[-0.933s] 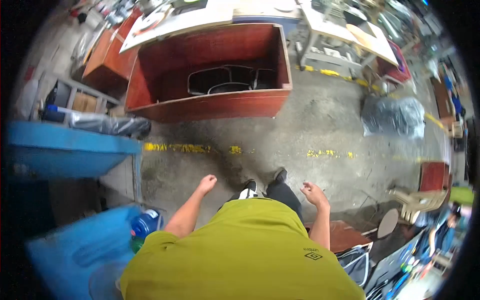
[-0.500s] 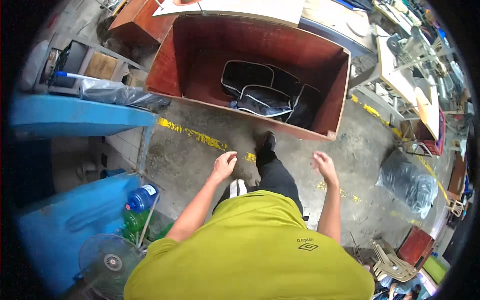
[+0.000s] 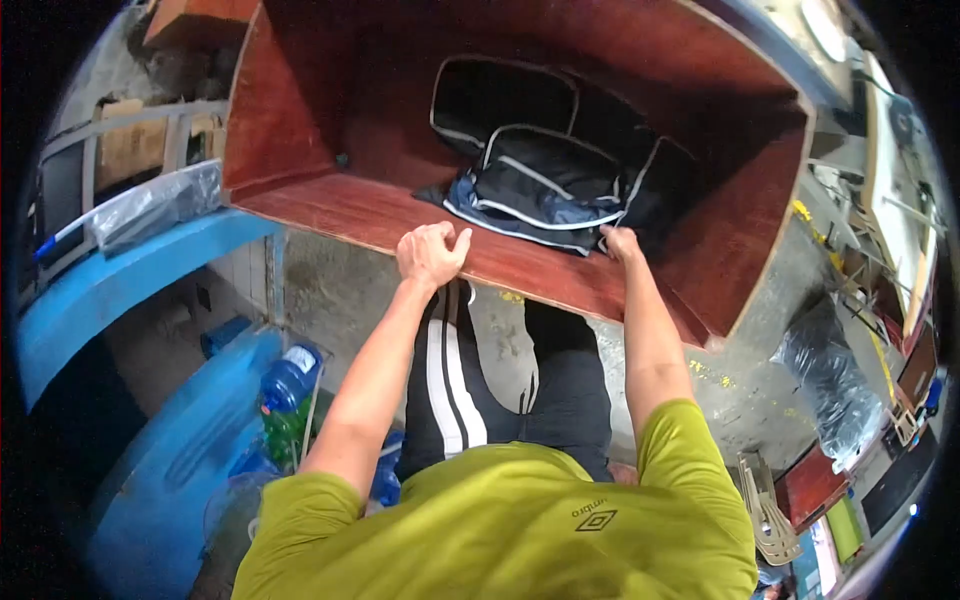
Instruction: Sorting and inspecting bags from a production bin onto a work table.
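Note:
A large reddish-brown wooden box [image 3: 300,205] stands open in front of me. Inside lie several black bags with pale piping; the nearest bag [image 3: 545,175] shows a bluish fold at its front. My left hand [image 3: 432,253] rests on the box's near edge, its fingers curled over the rim and the thumb toward the right. Reaching over that same edge, my right hand [image 3: 620,243] is closed at the pale-piped lower right corner of the nearest bag. Some of the right fingertips are hidden.
To the left are a blue ledge [image 3: 150,255] with a plastic-wrapped bundle [image 3: 160,205], and a blue water bottle [image 3: 290,378]. A clear plastic-wrapped bundle [image 3: 830,375] lies on the floor at right. Stacked beige chairs [image 3: 768,520] stand at the lower right.
I have come closer to the box, which fills more of the view. Both hands have moved forward from free air: the left onto the rim, the right to the bag.

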### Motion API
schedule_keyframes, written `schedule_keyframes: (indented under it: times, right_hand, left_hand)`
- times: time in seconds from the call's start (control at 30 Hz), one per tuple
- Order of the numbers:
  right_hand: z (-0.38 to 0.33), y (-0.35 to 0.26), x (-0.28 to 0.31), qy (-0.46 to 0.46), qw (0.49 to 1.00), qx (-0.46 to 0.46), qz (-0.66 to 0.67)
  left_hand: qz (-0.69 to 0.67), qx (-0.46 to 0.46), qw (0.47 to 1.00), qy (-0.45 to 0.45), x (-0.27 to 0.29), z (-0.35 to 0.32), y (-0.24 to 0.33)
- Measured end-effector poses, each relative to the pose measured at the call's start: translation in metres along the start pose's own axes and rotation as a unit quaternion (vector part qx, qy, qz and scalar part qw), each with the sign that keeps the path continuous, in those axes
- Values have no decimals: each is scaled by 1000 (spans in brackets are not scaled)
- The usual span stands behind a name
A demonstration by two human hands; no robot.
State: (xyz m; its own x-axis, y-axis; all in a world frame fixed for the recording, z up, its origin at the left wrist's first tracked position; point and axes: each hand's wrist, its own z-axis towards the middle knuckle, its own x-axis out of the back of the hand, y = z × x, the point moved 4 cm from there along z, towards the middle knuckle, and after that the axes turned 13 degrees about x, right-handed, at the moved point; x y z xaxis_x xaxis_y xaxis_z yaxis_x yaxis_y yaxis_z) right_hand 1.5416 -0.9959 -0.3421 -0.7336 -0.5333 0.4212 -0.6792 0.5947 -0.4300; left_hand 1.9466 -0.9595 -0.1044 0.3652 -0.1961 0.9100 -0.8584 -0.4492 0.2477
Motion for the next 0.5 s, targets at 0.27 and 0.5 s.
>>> schedule_keyframes:
  times: [0.27,0.5]
  right_hand:
    - [73,-42,-70,45,803,277,-525]
    - [69,-234,16,273,741,498,-359]
  left_hand:
    - [-9,23,996,-81,-7,17,5]
    - [-21,5,998,-65,-5,18,-10]
